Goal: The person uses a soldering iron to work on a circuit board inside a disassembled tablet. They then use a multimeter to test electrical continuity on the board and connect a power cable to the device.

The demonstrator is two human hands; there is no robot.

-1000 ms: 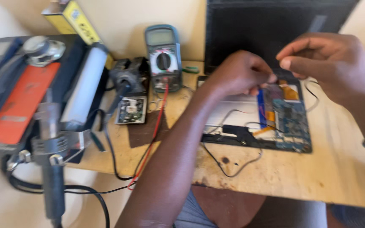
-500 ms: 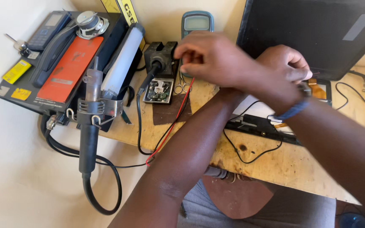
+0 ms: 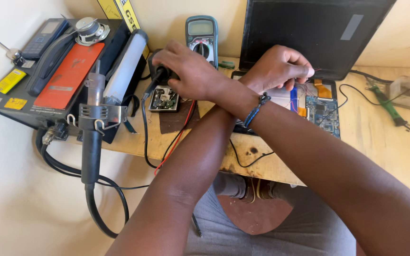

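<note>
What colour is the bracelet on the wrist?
The braided wrist bracelet is blue with dark strands, seen best in the head view, where the two arms cross.

Grey-green multimeter (image 3: 201,35) leaning against wall; black hot-air gun (image 3: 92,142) hanging from black rework station (image 3: 48,71); green-handled tool (image 3: 389,106) on wooden worktop (image 3: 380,142).

One multimeter (image 3: 201,34), one hot-air handle (image 3: 92,128), two circuit boards (image 3: 163,98), two hands (image 3: 188,71).
</note>
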